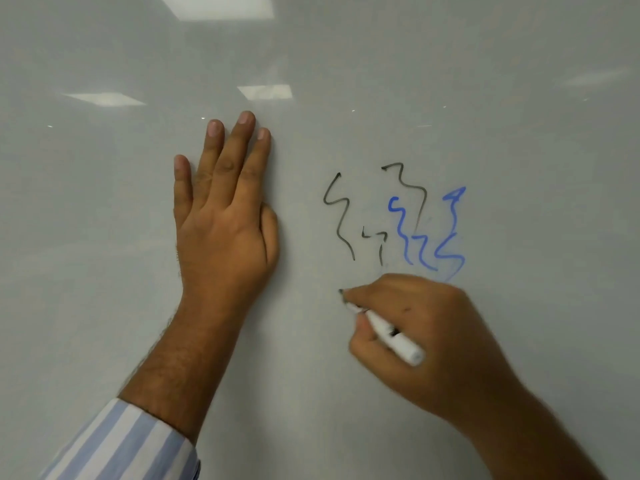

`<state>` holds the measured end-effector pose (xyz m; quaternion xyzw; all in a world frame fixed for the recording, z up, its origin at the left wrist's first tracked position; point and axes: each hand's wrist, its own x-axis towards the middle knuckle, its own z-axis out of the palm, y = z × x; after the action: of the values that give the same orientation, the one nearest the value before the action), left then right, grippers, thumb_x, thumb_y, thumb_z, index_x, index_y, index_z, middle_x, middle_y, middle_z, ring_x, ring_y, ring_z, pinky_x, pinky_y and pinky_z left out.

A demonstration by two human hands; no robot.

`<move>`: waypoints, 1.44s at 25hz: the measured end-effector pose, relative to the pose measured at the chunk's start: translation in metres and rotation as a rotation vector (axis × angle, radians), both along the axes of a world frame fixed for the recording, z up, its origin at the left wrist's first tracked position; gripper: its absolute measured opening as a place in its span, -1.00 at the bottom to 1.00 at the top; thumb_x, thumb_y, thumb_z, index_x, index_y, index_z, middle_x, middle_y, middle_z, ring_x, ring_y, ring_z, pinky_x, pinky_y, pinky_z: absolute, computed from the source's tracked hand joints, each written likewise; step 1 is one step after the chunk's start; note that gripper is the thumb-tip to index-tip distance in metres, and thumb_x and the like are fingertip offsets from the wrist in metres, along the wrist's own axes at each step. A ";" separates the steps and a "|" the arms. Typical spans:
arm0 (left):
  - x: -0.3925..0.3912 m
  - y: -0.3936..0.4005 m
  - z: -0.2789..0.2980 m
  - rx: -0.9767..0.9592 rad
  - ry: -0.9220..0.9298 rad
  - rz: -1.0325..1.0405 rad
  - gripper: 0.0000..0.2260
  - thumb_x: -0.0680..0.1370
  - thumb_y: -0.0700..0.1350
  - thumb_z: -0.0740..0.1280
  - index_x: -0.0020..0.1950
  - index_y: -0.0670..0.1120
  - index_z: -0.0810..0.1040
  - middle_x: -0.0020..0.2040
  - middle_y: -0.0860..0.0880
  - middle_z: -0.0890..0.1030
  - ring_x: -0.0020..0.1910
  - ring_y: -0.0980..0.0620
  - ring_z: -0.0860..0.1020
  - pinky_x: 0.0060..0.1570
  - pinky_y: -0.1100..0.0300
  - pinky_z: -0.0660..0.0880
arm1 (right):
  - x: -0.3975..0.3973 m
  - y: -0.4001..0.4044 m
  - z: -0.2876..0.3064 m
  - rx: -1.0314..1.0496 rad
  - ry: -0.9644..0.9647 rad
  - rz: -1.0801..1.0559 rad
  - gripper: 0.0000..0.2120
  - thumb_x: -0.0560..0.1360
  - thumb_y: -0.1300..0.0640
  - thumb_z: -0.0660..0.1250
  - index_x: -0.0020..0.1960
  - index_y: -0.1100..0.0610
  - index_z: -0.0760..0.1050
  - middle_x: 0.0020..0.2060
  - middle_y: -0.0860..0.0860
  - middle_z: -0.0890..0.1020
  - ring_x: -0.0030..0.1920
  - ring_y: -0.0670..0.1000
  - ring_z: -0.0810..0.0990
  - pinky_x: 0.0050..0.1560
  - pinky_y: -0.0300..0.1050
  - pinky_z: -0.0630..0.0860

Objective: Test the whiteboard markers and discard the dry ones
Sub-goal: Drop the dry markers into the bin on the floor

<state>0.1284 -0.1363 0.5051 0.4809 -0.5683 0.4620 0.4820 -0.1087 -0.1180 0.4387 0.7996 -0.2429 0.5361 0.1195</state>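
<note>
Spanning the whole view, the whiteboard (104, 202) shows no edge; bare surface lies left of and below the scribbles. The left hand (221, 223) lies flat on the board, fingers extended, holding nothing. The right hand (415, 327) is closed around the marker (391, 334), its tip at the board beneath the black test lines (341, 216) and blue test lines (412, 244). Risk: the hand's heel may smear the blue lines it touches; overlapping strokes would hide a faint, dry result.
</note>
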 end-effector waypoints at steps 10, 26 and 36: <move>0.001 -0.001 -0.037 0.015 0.005 0.057 -0.45 0.73 -0.01 0.17 0.71 -0.10 0.16 0.71 -0.09 0.14 0.71 -0.13 0.06 0.65 -0.27 0.01 | -0.005 0.000 -0.039 0.022 -0.219 -0.146 -0.79 0.45 0.13 0.30 -0.32 0.13 0.61 -0.46 0.02 0.55 -0.46 0.10 0.52 -0.42 0.00 0.50; 0.001 -0.001 -0.084 0.051 0.034 0.040 -0.41 0.72 0.04 0.21 0.70 -0.14 0.18 0.70 -0.15 0.15 0.70 -0.14 0.04 0.63 -0.32 0.05 | -0.010 0.004 -0.084 -0.121 -0.279 -0.170 -0.73 0.59 0.22 0.28 -0.09 0.27 0.74 -0.33 0.03 0.67 -0.39 0.05 0.58 -0.28 -0.14 0.56; 0.004 0.000 -0.098 0.046 0.008 0.028 -0.43 0.72 0.04 0.21 0.69 -0.14 0.18 0.69 -0.14 0.14 0.70 -0.14 0.05 0.65 -0.28 0.03 | -0.041 -0.013 -0.050 -0.185 -0.409 -0.310 -0.81 0.58 0.28 0.35 0.07 0.32 0.72 -0.11 0.18 0.75 -0.19 0.20 0.71 -0.06 -0.07 0.58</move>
<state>0.1325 -0.1364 0.4074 0.5017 -0.5699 0.4535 0.4667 -0.1494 -0.1309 0.3884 0.6138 -0.3314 0.6815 0.2215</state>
